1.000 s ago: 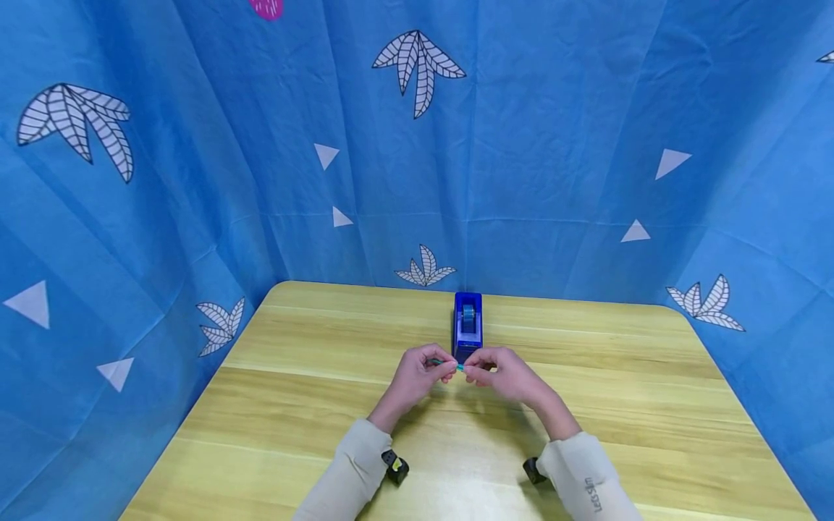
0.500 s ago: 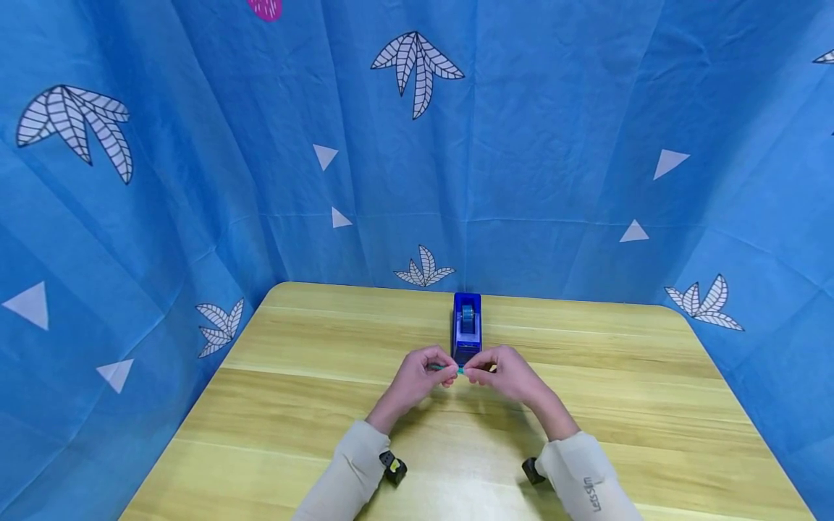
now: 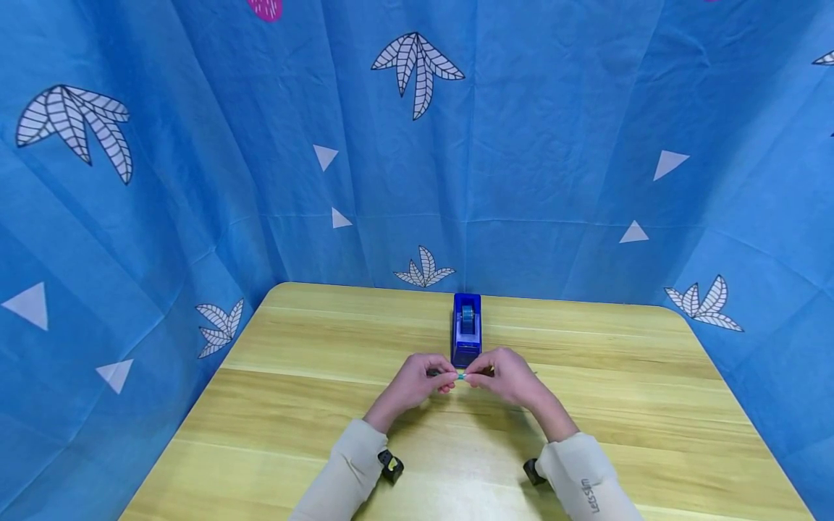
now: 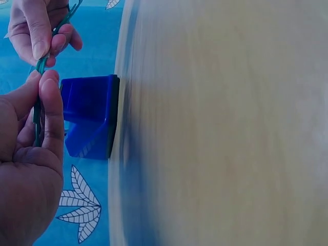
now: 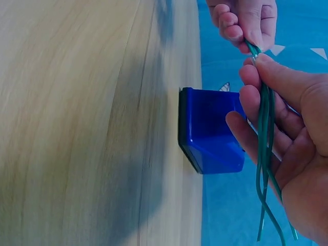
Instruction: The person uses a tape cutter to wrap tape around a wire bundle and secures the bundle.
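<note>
A bundle of thin green wires [image 5: 264, 128] stretches between my two hands above the table. My left hand [image 3: 417, 380] pinches it between thumb and forefinger, and one stretch lies along the inside of those fingers in the left wrist view. Close beside it, my right hand [image 3: 510, 375] pinches the same bundle. Several loose wire ends trail past the right palm in the right wrist view. A short bit of green [image 3: 461, 376] shows between the fingertips in the head view. A small shiny spot sits on the bundle at the pinch; what it is, I cannot tell.
Just beyond the hands stands a blue tape dispenser [image 3: 467, 329] with a roll in it, on the wooden table [image 3: 606, 405]. A blue patterned curtain [image 3: 547, 145] hangs behind the table and at both sides.
Both hands have come slightly down and nearer the body with the green wires between them. A wire end now shows past the right hand. The tape dispenser stays put.
</note>
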